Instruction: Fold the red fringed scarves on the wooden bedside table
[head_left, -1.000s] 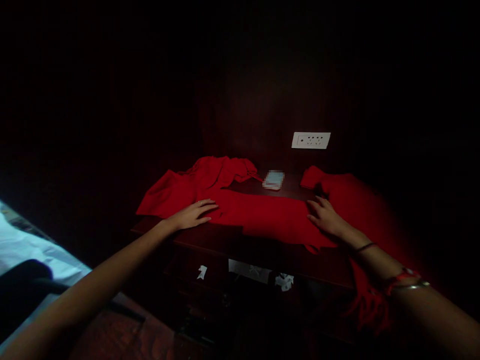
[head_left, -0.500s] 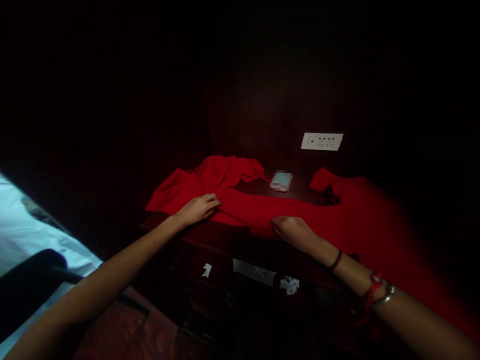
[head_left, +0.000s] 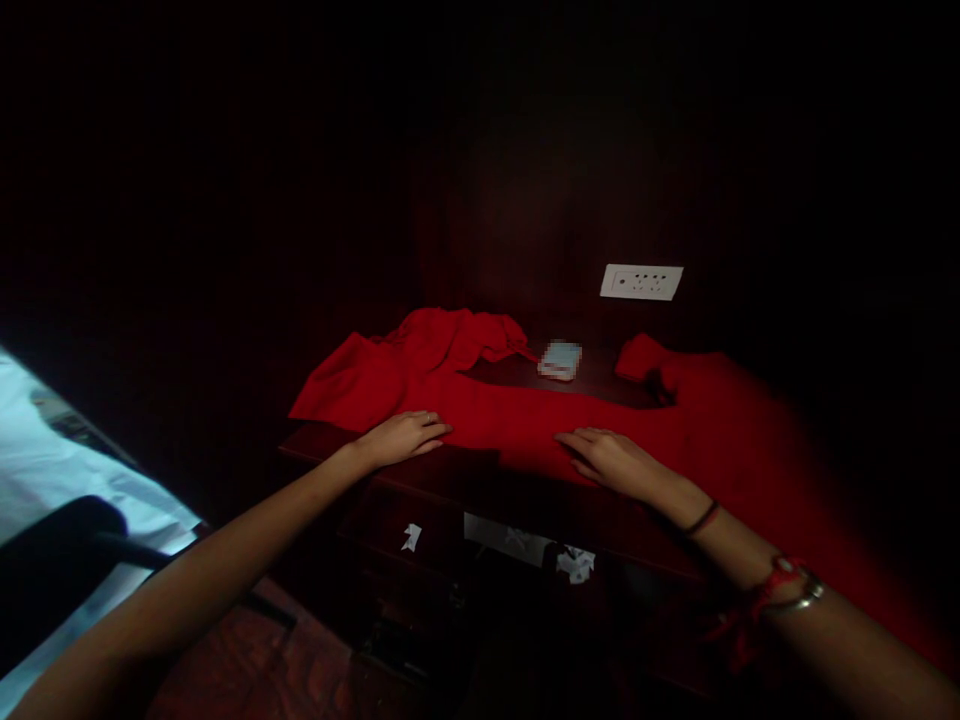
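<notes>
A red cloth [head_left: 525,415], perhaps a garment, lies spread along a dark table [head_left: 315,440]. Its left part is rumpled, and on the right it runs off into shadow. My left hand [head_left: 405,437] rests on the near edge of the cloth with fingers stretched out. Farther right, my right hand [head_left: 606,458] lies on the cloth, fingers extended toward the left. Neither hand grips anything. Between the hands a flat stretch of the cloth shows.
Behind the cloth lies a small pale, blurred object [head_left: 560,360]. A white power socket [head_left: 642,282] sits on the dark wall. White paper scraps [head_left: 576,564] cling to the table's front. A dark chair [head_left: 67,550] and a bright white sheet [head_left: 30,440] are at left.
Both hands have loosened from pinching the cloth's edge to lying with fingers extended. My left hand came slightly nearer, and my right moved a little to the right. The cloth between them looks flatter.
</notes>
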